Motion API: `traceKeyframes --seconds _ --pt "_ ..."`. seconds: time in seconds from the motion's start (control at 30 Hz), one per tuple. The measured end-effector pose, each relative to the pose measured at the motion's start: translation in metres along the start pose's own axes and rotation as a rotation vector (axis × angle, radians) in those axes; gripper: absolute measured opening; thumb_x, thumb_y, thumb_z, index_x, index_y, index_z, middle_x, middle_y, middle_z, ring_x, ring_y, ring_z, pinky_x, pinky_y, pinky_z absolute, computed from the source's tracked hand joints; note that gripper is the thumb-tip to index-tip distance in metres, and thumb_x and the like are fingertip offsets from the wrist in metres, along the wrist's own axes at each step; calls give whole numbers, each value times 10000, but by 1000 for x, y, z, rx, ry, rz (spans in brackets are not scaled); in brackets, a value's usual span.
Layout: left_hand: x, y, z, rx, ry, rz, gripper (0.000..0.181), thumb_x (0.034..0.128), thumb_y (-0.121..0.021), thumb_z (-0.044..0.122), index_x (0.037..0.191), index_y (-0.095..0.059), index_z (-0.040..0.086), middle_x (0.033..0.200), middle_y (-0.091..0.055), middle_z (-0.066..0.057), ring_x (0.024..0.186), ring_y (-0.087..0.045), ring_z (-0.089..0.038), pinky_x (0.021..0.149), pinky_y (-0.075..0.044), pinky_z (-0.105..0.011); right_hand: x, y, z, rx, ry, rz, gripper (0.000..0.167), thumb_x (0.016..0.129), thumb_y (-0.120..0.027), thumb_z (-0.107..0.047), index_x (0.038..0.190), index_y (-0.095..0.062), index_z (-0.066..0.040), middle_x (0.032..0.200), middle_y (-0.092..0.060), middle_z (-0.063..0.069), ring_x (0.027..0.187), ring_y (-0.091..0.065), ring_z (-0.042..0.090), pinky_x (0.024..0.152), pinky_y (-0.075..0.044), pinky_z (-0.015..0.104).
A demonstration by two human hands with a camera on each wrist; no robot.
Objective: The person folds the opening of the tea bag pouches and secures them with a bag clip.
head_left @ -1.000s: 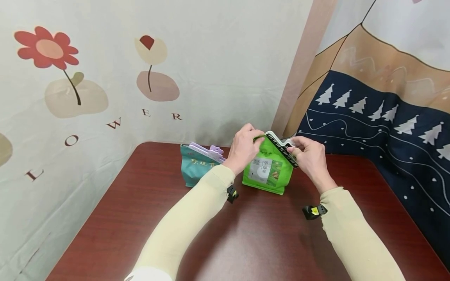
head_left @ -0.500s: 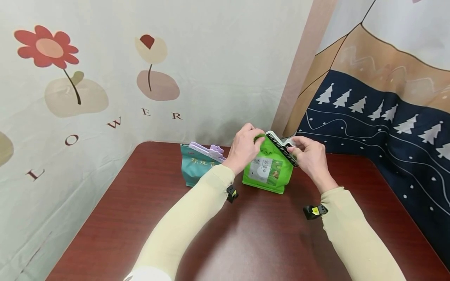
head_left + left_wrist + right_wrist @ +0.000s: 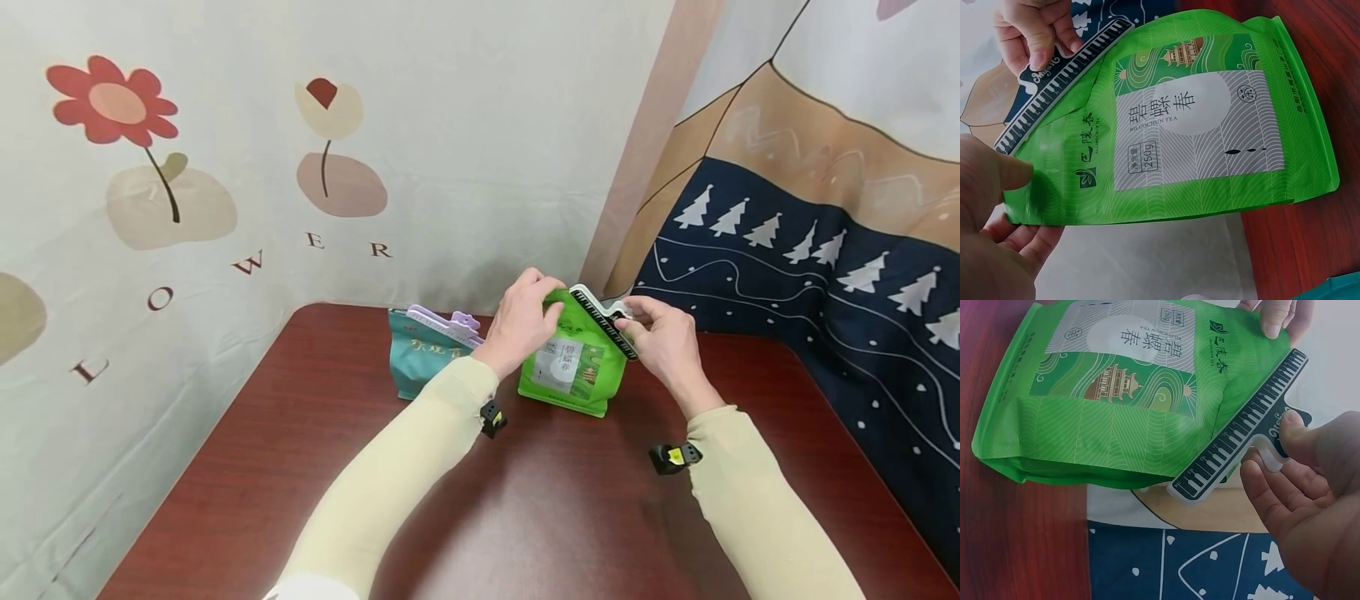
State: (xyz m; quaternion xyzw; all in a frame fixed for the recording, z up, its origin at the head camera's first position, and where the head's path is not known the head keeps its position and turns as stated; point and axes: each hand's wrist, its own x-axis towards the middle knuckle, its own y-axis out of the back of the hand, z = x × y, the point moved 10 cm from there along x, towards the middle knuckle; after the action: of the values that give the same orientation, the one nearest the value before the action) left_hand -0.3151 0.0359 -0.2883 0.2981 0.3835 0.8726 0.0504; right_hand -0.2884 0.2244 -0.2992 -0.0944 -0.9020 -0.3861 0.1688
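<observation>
A green bag of tea (image 3: 570, 358) stands upright on the table, with a white label panel on its front. My left hand (image 3: 521, 323) pinches its top left corner, thumb in front and fingers behind, as the left wrist view shows. A black-and-white piano-key bag clip (image 3: 1244, 425) lies slantwise across the bag's top right corner. My right hand (image 3: 666, 342) pinches the clip's handle tabs between thumb and fingers. To the left stands a teal bag (image 3: 423, 358) with a lilac clip (image 3: 444, 323) along its top, its right part hidden by my left arm.
The dark red wooden table (image 3: 315, 467) carries both bags near its back edge. Behind it hangs a pale cloth (image 3: 480, 150) printed with flowers, and a navy cloth with trees (image 3: 795, 283) runs along the right side.
The head view has shifted slightly. My left thumb has moved a little on the bag's corner, and more green shows between thumb and forefinger. The clip and right hand keep their place on the bag.
</observation>
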Motion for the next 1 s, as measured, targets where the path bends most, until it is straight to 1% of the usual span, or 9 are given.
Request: traceKeyframes --seconds 0.23,0.33,0.43,0.57,0.67,0.73,0.8,0.93,1.0 --pt "-1 -1 0 -17 -4 -26 293 1002 -651 109 1291 -700 90 1096 -579 -64 916 -593 -182 839 -517 -310 1 1 0 -7 8 -9 299 945 -731 -36 1234 -701 35 1090 -733 266 953 -716 410 859 -560 540" --pt "-1 -1 -1 -21 -5 -39 309 1003 -644 109 1308 -692 89 1103 -573 -64 924 -590 -181 852 -515 -310 2 2 -1 -17 16 -6 301 940 -737 -33 1232 -706 33 1082 -737 262 947 -719 406 844 -561 523" --pt "-1 -1 -1 -25 -6 -45 320 1004 -640 109 1320 -685 91 1107 -569 -63 925 -583 -180 854 -511 -309 2 4 -2 -28 25 6 299 929 -748 -28 1221 -719 26 1062 -744 253 921 -723 393 800 -559 449" --pt "-2 0 -2 -24 -15 -42 308 1001 -644 91 1305 -694 84 1108 -580 -69 933 -593 -185 846 -514 -302 1 3 -3 -32 32 18 279 914 -755 -4 1193 -746 7 1012 -757 235 867 -725 365 702 -515 265" --pt "-3 -2 -4 -12 -19 -41 291 1000 -647 63 1283 -710 87 1100 -593 -67 947 -611 -185 843 -520 -293 -1 1 -1 -21 23 14 270 911 -753 10 1181 -757 -5 994 -763 224 849 -722 350 642 -466 168" --pt "-4 -3 -5 -4 -20 -41 288 1000 -647 45 1275 -717 99 1089 -598 -62 954 -619 -181 844 -522 -285 -3 0 0 -17 19 14 269 911 -755 7 1180 -759 -9 999 -763 223 852 -721 347 637 -452 143" --pt "-4 -4 -6 0 -20 -38 288 1001 -645 35 1268 -723 107 1075 -599 -55 949 -620 -176 841 -521 -276 -4 -1 1 -19 22 24 266 907 -763 -1 1172 -763 -17 997 -764 220 849 -724 348 645 -452 145" --pt "-3 -2 -5 -14 -27 -20 282 999 -646 23 1256 -731 102 1049 -600 -55 934 -615 -179 832 -525 -278 -3 1 1 -29 39 55 258 901 -773 -10 1158 -769 -28 995 -764 219 849 -726 349 670 -450 145" --pt "-2 -1 -5 -18 -30 -10 279 995 -651 20 1249 -736 100 1038 -601 -55 933 -616 -180 833 -529 -282 -2 1 2 -25 39 62 255 901 -773 -12 1155 -770 -30 995 -763 219 852 -725 349 672 -441 119"
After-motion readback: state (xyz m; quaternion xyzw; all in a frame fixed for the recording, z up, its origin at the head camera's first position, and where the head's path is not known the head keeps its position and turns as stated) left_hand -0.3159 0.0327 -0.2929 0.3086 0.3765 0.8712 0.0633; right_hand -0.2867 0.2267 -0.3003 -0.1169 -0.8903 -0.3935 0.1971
